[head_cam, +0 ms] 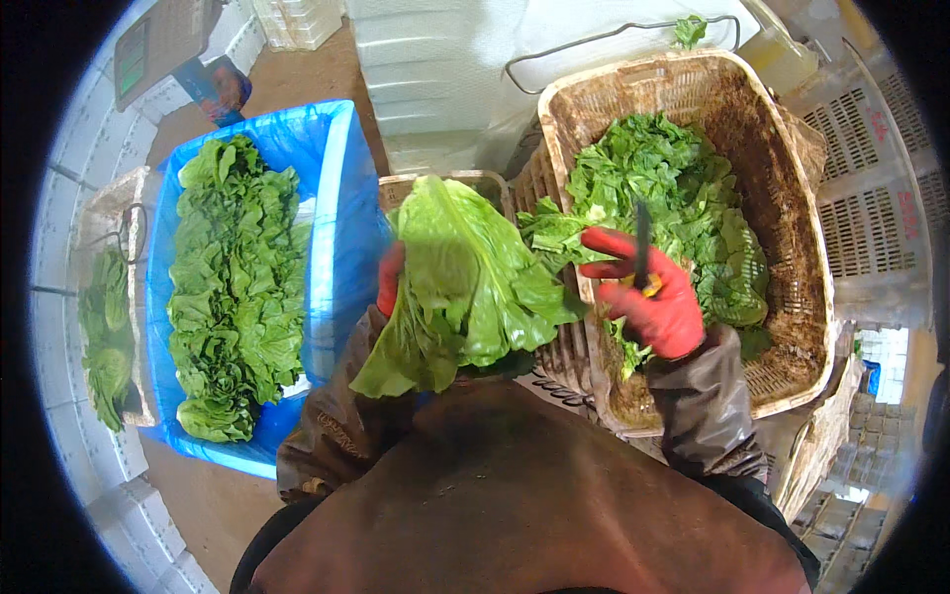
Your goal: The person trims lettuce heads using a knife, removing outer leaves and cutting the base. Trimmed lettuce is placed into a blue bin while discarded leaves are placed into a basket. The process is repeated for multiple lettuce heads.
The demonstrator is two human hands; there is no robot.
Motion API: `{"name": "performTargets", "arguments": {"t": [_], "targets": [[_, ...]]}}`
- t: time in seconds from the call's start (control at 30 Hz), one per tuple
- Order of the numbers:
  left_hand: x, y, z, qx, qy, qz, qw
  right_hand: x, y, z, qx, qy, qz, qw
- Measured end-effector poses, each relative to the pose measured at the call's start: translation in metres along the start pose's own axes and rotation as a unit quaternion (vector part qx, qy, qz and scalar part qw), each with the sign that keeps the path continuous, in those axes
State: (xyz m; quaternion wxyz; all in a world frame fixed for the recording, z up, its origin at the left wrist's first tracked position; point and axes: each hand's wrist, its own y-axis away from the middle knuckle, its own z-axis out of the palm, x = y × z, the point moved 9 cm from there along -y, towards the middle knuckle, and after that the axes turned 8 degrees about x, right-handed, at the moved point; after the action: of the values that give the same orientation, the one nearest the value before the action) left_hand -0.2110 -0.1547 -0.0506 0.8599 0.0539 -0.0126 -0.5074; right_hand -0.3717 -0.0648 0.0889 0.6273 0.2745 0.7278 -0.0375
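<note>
My left hand [390,278], in a red glove, holds a head of leafy green lettuce [475,275] in front of my chest. The broad leaves hide most of that hand. A red glove also covers my right hand [664,312], which grips a small knife [642,241] with a dark blade and a bit of yellow at the handle. Its blade points away from me, and some of the fingers are spread out. This hand is over the near-left part of a dirty plastic crate [801,297], above loose green leaves [653,171] heaped inside.
On the left, a blue-lined box [334,223] holds rows of lettuce heads [237,289]. Beyond it is a white foam box [141,297] with more greens. Another person's hand [230,85] shows at upper left. Perforated crates [853,223] stand at right, and a metal wire handle [623,30] lies at the back.
</note>
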Motion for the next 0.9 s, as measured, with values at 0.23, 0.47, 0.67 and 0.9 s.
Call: {"name": "performTargets", "arguments": {"t": [0.23, 0.47, 0.67, 0.9], "targets": [[0.119, 0.087, 0.051, 0.079, -0.319, 0.397, 0.857, 0.089, 0.009, 0.069, -0.121, 0.319, -0.126, 0.932], [0.363, 0.315, 0.132, 0.028, -0.473, 0.651, 0.593, 0.202, 0.056, 0.069, -0.119, -0.047, 0.261, 0.957], [0.517, 0.474, 0.025, 0.599, -0.138, 0.615, 0.494, 0.222, 0.079, 0.085, -0.096, -0.133, 0.359, 0.919], [0.386, 0.087, 0.035, 0.315, -0.667, 0.35, 0.577, 0.186, 0.061, -0.017, -0.081, -0.089, 0.276, 0.953]]}}
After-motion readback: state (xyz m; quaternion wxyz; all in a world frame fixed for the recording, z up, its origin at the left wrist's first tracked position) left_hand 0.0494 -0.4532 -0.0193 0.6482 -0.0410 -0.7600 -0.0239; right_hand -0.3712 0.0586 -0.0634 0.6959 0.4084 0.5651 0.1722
